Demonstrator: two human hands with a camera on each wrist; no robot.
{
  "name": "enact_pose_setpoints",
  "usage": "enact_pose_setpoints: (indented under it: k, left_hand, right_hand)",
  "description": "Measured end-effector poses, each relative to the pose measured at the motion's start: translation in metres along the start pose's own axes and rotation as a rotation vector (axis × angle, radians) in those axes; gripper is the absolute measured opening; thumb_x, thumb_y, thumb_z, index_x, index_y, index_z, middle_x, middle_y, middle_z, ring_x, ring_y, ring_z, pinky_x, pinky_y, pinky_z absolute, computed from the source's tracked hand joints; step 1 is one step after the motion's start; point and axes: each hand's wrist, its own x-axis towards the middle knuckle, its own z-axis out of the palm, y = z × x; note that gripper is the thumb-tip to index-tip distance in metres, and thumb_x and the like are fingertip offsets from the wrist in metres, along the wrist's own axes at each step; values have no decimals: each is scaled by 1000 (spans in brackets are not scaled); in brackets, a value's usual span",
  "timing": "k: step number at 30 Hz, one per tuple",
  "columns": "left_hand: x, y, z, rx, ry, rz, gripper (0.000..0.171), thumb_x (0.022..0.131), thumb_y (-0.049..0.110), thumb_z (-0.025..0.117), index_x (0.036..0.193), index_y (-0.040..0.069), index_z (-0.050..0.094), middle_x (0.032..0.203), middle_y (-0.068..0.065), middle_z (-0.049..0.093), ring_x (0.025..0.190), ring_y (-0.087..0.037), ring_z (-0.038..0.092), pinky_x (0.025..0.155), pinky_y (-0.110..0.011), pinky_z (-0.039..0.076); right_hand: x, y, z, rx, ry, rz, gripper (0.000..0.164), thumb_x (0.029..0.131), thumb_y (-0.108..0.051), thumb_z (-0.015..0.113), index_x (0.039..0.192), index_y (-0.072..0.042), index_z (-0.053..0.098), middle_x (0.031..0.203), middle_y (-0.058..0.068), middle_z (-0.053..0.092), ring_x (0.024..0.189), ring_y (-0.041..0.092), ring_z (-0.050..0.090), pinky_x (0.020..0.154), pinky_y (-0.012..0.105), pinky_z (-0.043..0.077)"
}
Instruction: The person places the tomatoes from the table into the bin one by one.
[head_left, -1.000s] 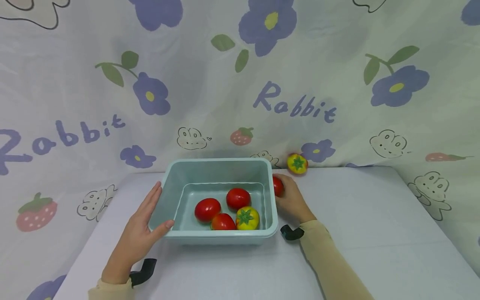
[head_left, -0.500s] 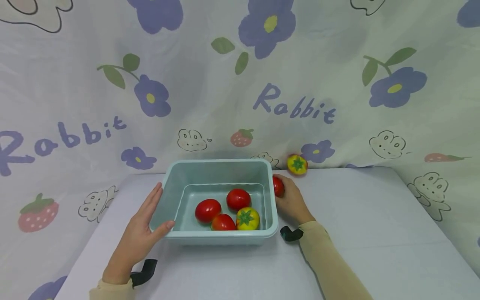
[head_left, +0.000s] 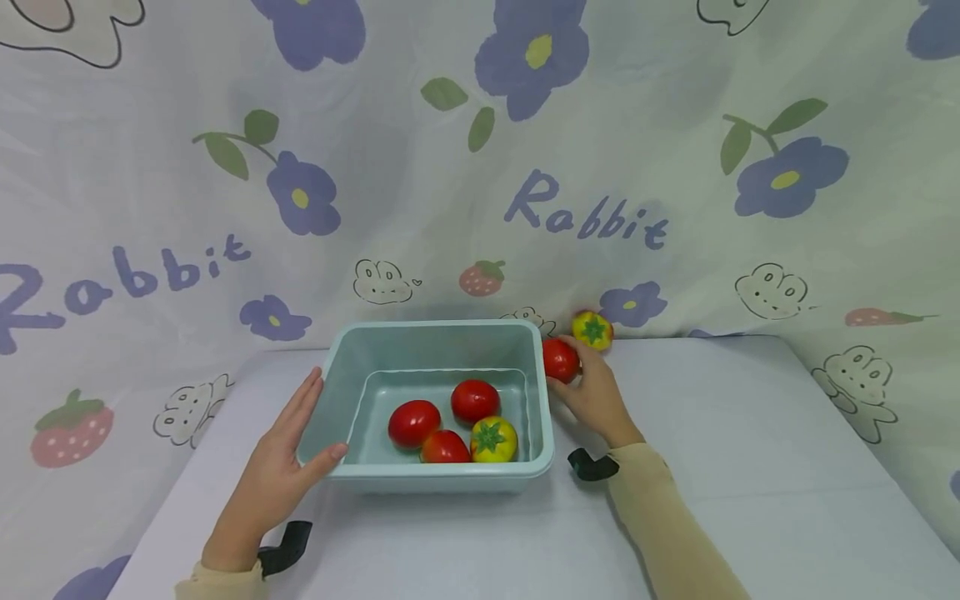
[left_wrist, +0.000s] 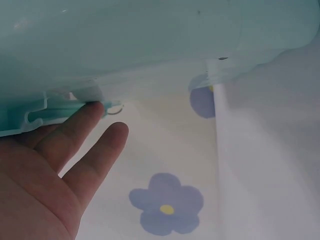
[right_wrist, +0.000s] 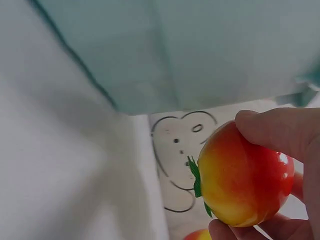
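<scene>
A light blue-green plastic bin (head_left: 450,469) stands on the table with three red tomatoes and one yellow-green tomato (head_left: 493,439) in it. Straight fingers of my left hand (head_left: 273,471) lie along the bin's left side, the thumb over its front left corner. Beyond the bin's right wall, my right hand (head_left: 597,398) grips a red tomato (head_left: 561,360) between thumb and fingers. The right wrist view shows that tomato (right_wrist: 245,175) with a yellow underside and green leaves, apart from the bin wall (right_wrist: 200,55). Another yellow-red tomato (head_left: 592,331) rests at the table's back edge.
A white cloth covers the table (head_left: 750,433). Behind it hangs a curtain (head_left: 420,192) printed with flowers, rabbits and strawberries, close to the bin's back side. A black strap end (head_left: 592,465) sticks out from the right wrist, another (head_left: 287,547) from the left.
My right hand has lifted the red tomato slightly beside the bin's right wall, so more of it shows. The left hand and the bin keep their places.
</scene>
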Motion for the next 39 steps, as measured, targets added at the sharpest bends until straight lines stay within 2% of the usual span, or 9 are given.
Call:
enact_pose_setpoints:
  k: [9, 25, 39]
  left_hand:
    - [0, 0, 0, -2, 5, 9, 89, 90, 27, 73, 161, 13, 22, 167, -7, 18, 150, -40, 21, 100, -78, 31]
    - [1, 0, 1, 6, 12, 12, 89, 90, 28, 73, 161, 14, 22, 168, -5, 18, 150, -39, 21, 99, -78, 32]
    - [1, 0, 1, 10, 9, -3, 88, 90, 29, 72, 162, 15, 22, 168, -5, 18, 149, -42, 23, 98, -79, 33]
  right_hand:
    - [-5, -13, -17, 23, 38, -53, 72, 85, -16, 80, 148, -9, 45, 144, 15, 51, 124, 36, 52, 97, 57, 51]
    - [-6, -32, -40, 32, 132, -169, 75, 82, -14, 83, 147, -10, 46, 147, 11, 49, 126, 34, 51, 97, 55, 52]
    - [-18, -59, -58, 78, 152, -214, 74, 82, -15, 83, 147, -10, 47, 146, 10, 51, 127, 32, 52, 99, 56, 50]
